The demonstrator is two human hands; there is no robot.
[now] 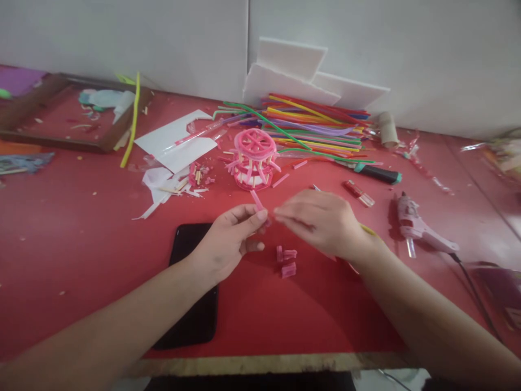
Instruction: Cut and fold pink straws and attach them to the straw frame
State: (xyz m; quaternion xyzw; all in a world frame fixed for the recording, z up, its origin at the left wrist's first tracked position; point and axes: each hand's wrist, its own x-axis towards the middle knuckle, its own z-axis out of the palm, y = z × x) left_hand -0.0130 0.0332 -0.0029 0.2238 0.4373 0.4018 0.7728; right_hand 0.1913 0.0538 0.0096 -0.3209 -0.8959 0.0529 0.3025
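My left hand (228, 241) pinches a short pink straw piece (258, 201) between thumb and fingers above the red table (81, 244). My right hand (319, 220) is closed just to its right, fingertips meeting the same straw piece; a yellow-handled tool (368, 230) shows partly beneath that hand. Two small cut pink straw bundles (287, 260) lie on the table below the hands. A pink straw wheel-like model (253, 160) stands behind them.
A black phone (191, 304) lies under my left forearm. A pink glue gun (419, 225) rests at right, with a black-and-teal tool (376, 174) and a pile of coloured straws (317, 130) behind. White foam sheets (293, 76) lean on the wall. Paper scraps (175, 144) and a tray (61, 108) sit at left.
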